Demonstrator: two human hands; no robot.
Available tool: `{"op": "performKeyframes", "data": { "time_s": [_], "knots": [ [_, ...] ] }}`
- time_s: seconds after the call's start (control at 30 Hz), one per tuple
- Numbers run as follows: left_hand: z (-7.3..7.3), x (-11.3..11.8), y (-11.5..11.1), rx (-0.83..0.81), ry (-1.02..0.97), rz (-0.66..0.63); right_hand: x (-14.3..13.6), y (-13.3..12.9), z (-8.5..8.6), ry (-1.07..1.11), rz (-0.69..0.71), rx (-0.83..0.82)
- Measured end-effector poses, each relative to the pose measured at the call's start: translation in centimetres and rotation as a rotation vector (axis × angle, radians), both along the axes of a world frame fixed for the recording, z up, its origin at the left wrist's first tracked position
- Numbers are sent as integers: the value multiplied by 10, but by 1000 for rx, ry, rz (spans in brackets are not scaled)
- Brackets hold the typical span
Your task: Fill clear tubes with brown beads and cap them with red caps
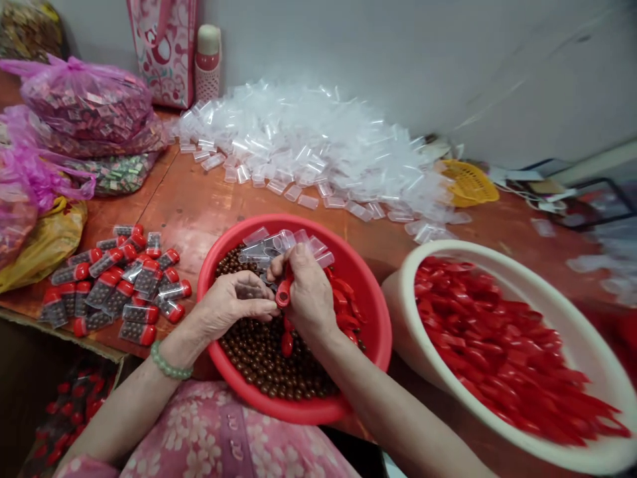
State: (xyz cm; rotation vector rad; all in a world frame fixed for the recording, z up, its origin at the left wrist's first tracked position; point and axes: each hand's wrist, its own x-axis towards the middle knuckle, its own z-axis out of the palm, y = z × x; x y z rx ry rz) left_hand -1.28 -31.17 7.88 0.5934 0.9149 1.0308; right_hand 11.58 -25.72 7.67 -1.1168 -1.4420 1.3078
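Note:
Both hands are over a red basin point(383, 325) that holds brown beads point(273, 365), clear tubes point(259, 245) and red plastic pieces point(348, 305). My right hand point(311, 292) is closed around a red piece point(283, 292) with a round opening; more red plastic hangs just below it. My left hand point(239, 299), with a green bead bracelet above the wrist, has its fingertips pinched together against the left side of that red piece. What lies between the left fingertips is too small to make out.
Bead-filled tubes with red caps point(117, 285) lie on the table at left. Behind the basin spreads a heap of clear tubes point(318, 146). A white tub point(408, 292) of red pieces stands at right, a yellow basket point(468, 182) behind it. Pink bags point(89, 106) sit back left.

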Motion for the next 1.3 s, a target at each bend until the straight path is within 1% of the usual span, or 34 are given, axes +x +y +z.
{"op": "performKeyframes", "data": {
  "time_s": [0.1, 0.13, 0.2, 0.27, 0.3, 0.33, 0.4, 0.47, 0.57, 0.67, 0.77, 0.83, 0.9, 0.97, 1.03, 1.17, 1.23, 1.3],
  "knots": [
    [-4, 3, -3, 0, -1, 23, -1, -6, -2, -84, -80, 99],
    [-5, 3, -3, 1, -7, 46, 0, -7, -2, -145, -65, 183],
    [-8, 4, -3, 2, -44, 117, 2, -7, -2, -312, 37, 417],
    [-9, 5, -3, 2, -108, 179, 5, -6, 0, -483, 193, 646],
    [-8, 4, -3, 5, -140, 187, 8, -6, 2, -550, 272, 731],
    [-8, 4, -3, 10, -167, 177, 11, -6, 4, -606, 346, 778],
    [-6, 2, -2, 25, -196, 153, 18, -7, 11, -705, 464, 767],
    [-5, 0, -1, 29, -202, 152, 27, -11, 17, -804, 533, 677],
    [-5, -2, 1, 34, -181, 143, 40, -18, 22, -878, 587, 566],
    [-7, -2, 2, 46, -139, 85, 47, -23, 23, -866, 609, 532],
    [-9, -1, 3, 58, -101, 89, 47, -24, 20, -816, 535, 468],
    [-9, -1, 3, 71, -81, 108, 44, -23, 17, -728, 460, 424],
    [-8, -1, 2, 80, -66, 116, 43, -20, 14, -607, 409, 422],
    [-8, -1, 1, 78, -58, 105, 43, -17, 12, -502, 388, 441],
    [-7, -1, 0, 70, -29, 71, 44, -12, 11, -433, 344, 424],
    [-5, 0, 0, 58, 78, -32, 44, -6, 12, -249, 184, 294],
    [-5, 0, 0, 65, 102, -83, 41, -6, 12, -200, 151, 297],
    [-6, 0, 0, 73, 95, -118, 37, -7, 12, -233, 144, 357]
  ]
}}
